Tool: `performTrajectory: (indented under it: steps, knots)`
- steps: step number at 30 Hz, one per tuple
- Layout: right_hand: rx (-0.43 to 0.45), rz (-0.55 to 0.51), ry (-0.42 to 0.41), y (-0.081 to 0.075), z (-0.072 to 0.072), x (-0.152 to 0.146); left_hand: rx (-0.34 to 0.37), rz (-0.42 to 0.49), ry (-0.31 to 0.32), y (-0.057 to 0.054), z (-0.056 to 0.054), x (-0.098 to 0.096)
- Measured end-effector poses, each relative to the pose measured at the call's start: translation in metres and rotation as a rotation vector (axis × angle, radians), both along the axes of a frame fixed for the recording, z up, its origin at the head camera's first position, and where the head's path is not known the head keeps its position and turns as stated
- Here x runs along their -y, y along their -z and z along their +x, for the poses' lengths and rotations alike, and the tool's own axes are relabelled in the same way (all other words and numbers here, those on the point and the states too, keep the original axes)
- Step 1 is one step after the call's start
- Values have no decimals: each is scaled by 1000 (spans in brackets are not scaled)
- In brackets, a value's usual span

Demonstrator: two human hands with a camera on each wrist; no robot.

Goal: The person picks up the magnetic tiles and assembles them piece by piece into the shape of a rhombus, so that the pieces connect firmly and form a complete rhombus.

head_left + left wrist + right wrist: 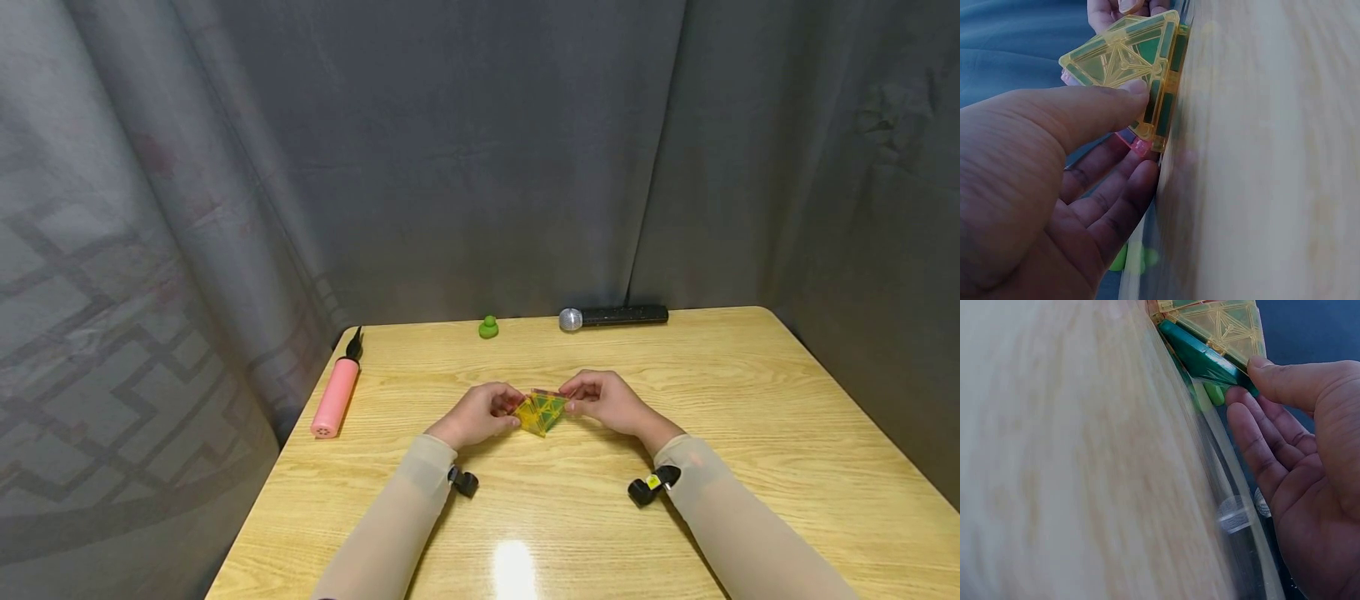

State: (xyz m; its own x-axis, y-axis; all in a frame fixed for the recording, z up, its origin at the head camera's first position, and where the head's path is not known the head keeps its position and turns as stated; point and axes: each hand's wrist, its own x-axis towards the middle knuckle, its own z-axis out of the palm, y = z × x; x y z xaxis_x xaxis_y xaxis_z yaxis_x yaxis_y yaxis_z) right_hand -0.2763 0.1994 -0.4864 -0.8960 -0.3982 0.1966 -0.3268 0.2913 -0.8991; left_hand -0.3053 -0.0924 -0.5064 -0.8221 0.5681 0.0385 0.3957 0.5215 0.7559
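Translucent triangular magnetic tiles stand joined in a small peaked structure on the wooden table, between both hands. A yellow tile (pixel 529 417) faces the left side and a green tile (pixel 550 408) shows beside it; pink-red edges show behind them. My left hand (pixel 480 413) pinches the yellow side, its thumb on the tile (pixel 1119 53) and its fingers behind, near a pink corner (pixel 1140 147). My right hand (pixel 609 404) pinches the other side by a corner, thumb on a yellow-framed tile (pixel 1229 328) and fingertips near the green tile (pixel 1200 356). The structure's far side is mostly hidden.
Along the back edge lie a small green toy (pixel 488 327) and a black microphone (pixel 615 317) with a silver head. A pink hand pump (pixel 337 397) with a black nozzle lies at the table's left edge. Grey curtains (pixel 480 167) hang around the table.
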Motion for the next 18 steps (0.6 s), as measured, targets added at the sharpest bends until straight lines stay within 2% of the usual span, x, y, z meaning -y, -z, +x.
performTrajectory:
  steps: [3,10,18]
  knots:
    - [-8,7,3,0,-1,0,-2,1,-1,0,0,0]
    - [-13,25,33,21,-15,-6,-9,7,-4,0,1,-2]
    - [-16,16,57,27,-17,-8,-27,12,-25,2,1,-3]
